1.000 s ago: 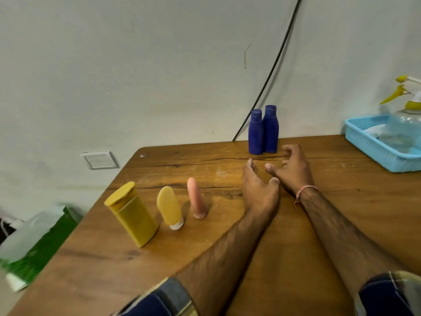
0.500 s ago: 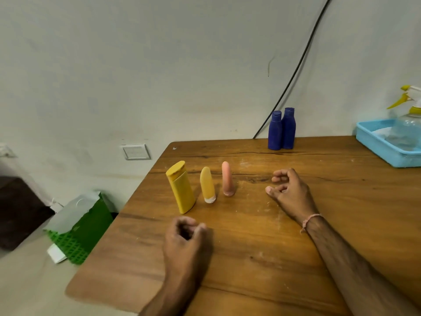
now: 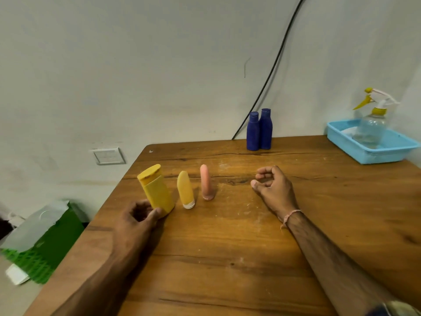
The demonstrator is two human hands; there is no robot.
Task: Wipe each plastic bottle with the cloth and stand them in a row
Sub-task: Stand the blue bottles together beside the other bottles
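Three bottles stand in a row on the wooden table (image 3: 227, 258): a large yellow bottle (image 3: 155, 190) with a flip cap, a small yellow tube (image 3: 185, 189) on its white cap, and a pink tube (image 3: 205, 182). My left hand (image 3: 136, 221) grips the base of the large yellow bottle, which leans left. My right hand (image 3: 272, 189) rests on the table right of the pink tube, fingers loosely curled, holding nothing. Two dark blue bottles (image 3: 259, 130) stand together at the table's far edge. No cloth is in view.
A light blue tray (image 3: 364, 153) at the far right holds a clear spray bottle (image 3: 371, 124) with a yellow trigger. A black cable (image 3: 273, 65) runs down the wall. A green crate (image 3: 43, 245) sits on the floor left of the table.
My left hand moved forward from the table's near part and took hold of the large yellow bottle's base. My right hand stayed in place. The view shifted slightly.
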